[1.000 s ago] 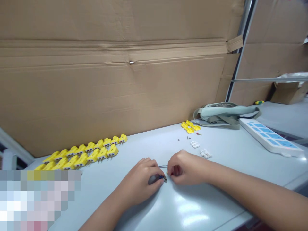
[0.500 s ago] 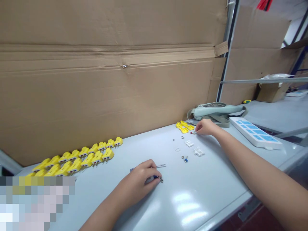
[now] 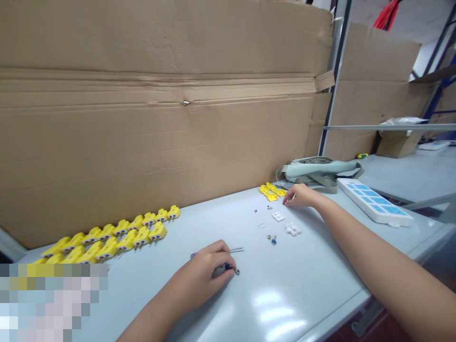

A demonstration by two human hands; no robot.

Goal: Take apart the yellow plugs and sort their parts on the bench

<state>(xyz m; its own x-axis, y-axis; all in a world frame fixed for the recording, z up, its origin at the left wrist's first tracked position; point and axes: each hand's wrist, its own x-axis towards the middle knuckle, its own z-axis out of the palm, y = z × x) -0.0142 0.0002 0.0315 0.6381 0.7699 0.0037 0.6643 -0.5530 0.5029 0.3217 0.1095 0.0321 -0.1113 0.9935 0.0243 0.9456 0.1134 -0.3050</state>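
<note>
My left hand [image 3: 209, 267] rests low over the table, thumb and fingers closed on a small blue-and-metal pin [image 3: 228, 267]. A screwdriver [image 3: 237, 249] passes beneath or through this hand; whether it is gripped I cannot tell. Farther off, my right hand [image 3: 299, 195] pinches a small part with a red end [image 3: 284, 203], mostly covered by the fingertips. Yellow plug shell halves [image 3: 271, 191] are just left of the right hand. Nearer me are two white plastic inserts [image 3: 278, 216], another blue-and-metal pin [image 3: 274, 241] and tiny metal pieces [image 3: 270, 207].
Two rows of yellow plugs [image 3: 109, 247] line the table's left side. Cardboard [image 3: 160, 156] walls off the back. Behind my right hand lies a pale green bag [image 3: 317, 170], with a white case with blue panels [image 3: 375, 202] to its right.
My right hand has drawn slightly left and nearer, its fingers closing more over the red-ended part. My left hand keeps its place and hold. The whole view has shifted slightly.
</note>
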